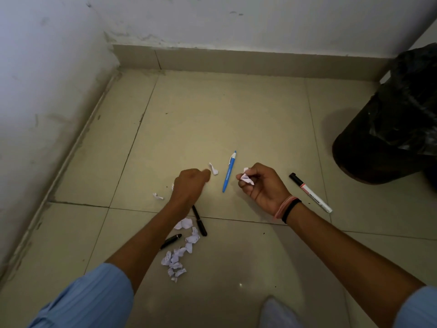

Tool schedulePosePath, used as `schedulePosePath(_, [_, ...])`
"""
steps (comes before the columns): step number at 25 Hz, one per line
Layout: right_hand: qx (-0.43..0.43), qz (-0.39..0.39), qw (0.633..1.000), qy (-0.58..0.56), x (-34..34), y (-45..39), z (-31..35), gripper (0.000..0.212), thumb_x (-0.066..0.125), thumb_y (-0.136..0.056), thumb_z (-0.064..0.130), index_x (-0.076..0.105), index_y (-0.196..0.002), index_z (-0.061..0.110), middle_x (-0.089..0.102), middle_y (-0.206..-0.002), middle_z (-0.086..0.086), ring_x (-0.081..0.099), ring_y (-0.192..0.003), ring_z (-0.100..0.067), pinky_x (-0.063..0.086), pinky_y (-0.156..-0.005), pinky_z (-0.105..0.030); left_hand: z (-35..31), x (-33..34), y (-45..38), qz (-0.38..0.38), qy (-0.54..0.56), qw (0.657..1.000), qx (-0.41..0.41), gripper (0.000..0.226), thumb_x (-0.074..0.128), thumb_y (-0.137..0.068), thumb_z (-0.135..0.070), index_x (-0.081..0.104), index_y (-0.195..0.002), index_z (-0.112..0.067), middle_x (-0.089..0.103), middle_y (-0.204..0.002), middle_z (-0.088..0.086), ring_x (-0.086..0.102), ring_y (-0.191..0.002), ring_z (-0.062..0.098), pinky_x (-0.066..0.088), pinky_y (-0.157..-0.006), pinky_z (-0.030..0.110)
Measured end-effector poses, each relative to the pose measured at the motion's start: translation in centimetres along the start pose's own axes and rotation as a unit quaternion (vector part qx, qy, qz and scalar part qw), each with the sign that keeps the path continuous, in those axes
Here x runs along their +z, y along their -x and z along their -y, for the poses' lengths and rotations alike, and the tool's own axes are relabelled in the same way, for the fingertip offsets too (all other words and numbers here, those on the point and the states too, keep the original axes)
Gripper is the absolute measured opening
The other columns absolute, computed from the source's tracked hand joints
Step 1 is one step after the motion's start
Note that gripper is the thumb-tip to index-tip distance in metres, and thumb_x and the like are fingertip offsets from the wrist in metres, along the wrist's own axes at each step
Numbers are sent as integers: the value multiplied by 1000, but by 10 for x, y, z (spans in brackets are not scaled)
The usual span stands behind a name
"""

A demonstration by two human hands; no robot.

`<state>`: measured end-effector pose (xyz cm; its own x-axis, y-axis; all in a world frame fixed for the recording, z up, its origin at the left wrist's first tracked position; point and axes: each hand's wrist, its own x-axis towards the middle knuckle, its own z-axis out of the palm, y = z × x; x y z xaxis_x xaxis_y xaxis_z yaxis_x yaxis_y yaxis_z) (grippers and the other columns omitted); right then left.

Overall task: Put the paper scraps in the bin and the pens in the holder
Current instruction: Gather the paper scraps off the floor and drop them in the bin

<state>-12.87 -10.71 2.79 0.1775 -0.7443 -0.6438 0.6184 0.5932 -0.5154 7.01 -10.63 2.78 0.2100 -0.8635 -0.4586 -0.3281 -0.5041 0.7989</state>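
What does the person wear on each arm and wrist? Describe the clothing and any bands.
Both arms wear light blue ribbed sleeves pushed up near the elbows. The right wrist carries a pink band beside a black one. The left hand and its wrist are bare.

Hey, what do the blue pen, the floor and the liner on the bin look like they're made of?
Blue pen: likely smooth plastic, with an even blue barrel and white clip end. Floor: probably glazed beige tile, shown by straight grout lines and a soft sheen. Bin liner: seemingly thin black plastic film, crinkled with glossy highlights.
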Motion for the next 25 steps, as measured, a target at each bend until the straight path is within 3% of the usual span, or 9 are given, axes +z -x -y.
schedulePosePath(3, [10, 50, 999, -16, 13, -5, 0, 8, 41, -74, 5, 47, -73, 10, 57, -74, -18, 46, -58, -23, 47, -47, -24, -8, -31, 2, 75, 190, 973, -107, 18, 45, -75, -18, 41, -58, -16, 43, -58, 2, 28, -41, 14, 19, -40, 16])
schedulePosePath(6, [5, 103, 995, -4, 29, -11, 0, 21, 42, -67, 18, 57, -69, 3, 59, -72, -17, 51, -58, -27, 41, -54, -27, 3, -57, 4, 137, 299, 936, -129, 21, 41, -75, -22, 45, -56, -15, 48, -59, 2, 32, -40, 14, 17, -39, 15])
schedulePosePath(10, [-16, 14, 981, 194, 57, -30, -4, 31, 53, -90, 28, 62, -71, 5, 58, -65, -11, 47, -46, -18, 29, -43, -22, 14, -75, -4, 117, 349, 920, -132, 32, 53, -93, -27, 51, -63, -16, 48, -64, 0, 37, -37, 9, 21, -33, 14])
schedulePosePath(13, [-159, -101, 836, 515, 61, -55, -14, 29, 61, -90, 24, 70, -71, 4, 69, -71, -11, 57, -57, -16, 47, -58, -23, 20, -79, -8, 15, 201, 977, -75, 29, 65, -94, -35, 68, -79, -11, 50, -60, -3, 37, -41, 10, 25, -37, 16])
schedulePosePath(15, [-214, -87, 748, 622, 64, -65, -17, 32, 60, -91, 25, 71, -68, 5, 72, -75, -7, 66, -75, -18, 52, -75, -23, 29, -78, -8, -65, 58, 996, 5, 28, 67, -94, -34, 76, -86, -9, 60, -62, -1, 52, -55, 16, 37, -49, 20])
schedulePosePath(19, [-222, -75, 642, 730, 72, -78, -23, 32, 64, -92, 26, 72, -92, -6, 73, -94, -20, 66, -91, -34, 52, -90, -40, 53, -70, -13, -103, -187, 970, 121, 30, 67, -94, -28, 77, -110, -5, 76, -108, 14, 69, -101, 27, 50, -82, 28])
schedulePosePath(22, [-204, -66, 603, 768, 69, -83, -32, 29, 60, -94, 24, 69, -93, -4, 70, -101, -21, 65, -94, -35, 45, -101, -43, 63, -64, -17, -84, -238, 959, 125, 23, 65, -94, -28, 76, -100, -9, 74, -99, 13, 69, -94, 27, 53, -80, 33])
schedulePosePath(23, [-201, -69, 605, 767, 67, -83, -34, 29, 59, -95, 24, 69, -91, -3, 71, -98, -20, 66, -90, -33, 42, -106, -45, 63, -62, -17, -73, -245, 958, 130, 21, 63, -95, -26, 73, -88, -9, 73, -90, 11, 69, -87, 27, 55, -79, 37])
schedulePosePath(25, [-218, -62, 646, 729, 61, -82, -35, 32, 61, -94, 24, 71, -82, -4, 72, -84, -15, 64, -77, -26, 35, -110, -44, 65, -58, -17, -79, -255, 956, 126, 22, 61, -95, -23, 75, -92, -6, 75, -93, 13, 70, -87, 28, 58, -78, 39])
